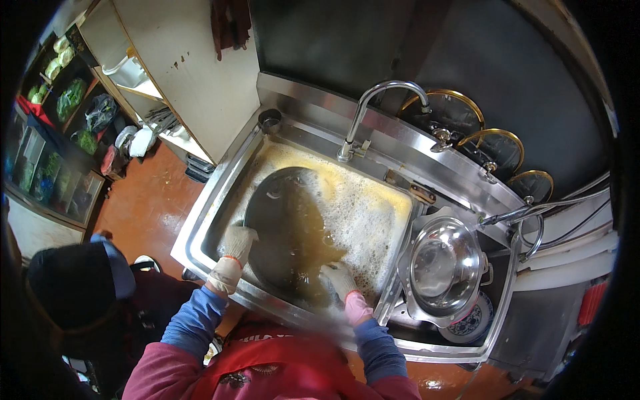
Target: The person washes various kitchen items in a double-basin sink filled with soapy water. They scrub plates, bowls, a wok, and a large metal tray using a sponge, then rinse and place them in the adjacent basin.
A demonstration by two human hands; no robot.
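Observation:
A large dark round pan (265, 210) lies in the left basin of the stainless steel sink (225, 200), with murky brown water in it and soapy foam (360, 210) around its right side. My left hand (237, 245), in a pale knitted work glove, grips the pan's left rim. Over the near right part of the pan, my right hand (340, 280) reaches down in a similar glove with a pink cuff. Its fingers are curled at the water; whether they hold something is hidden.
A chrome faucet (357, 120) arches behind the basin. Metal pots (440, 265) and a patterned plate (467, 320) occupy the right basin. Gold-rimmed glass lids (450, 107) lean at the back. Another person (75, 280) is close at left. Shelves (145, 90) stand left of the sink.

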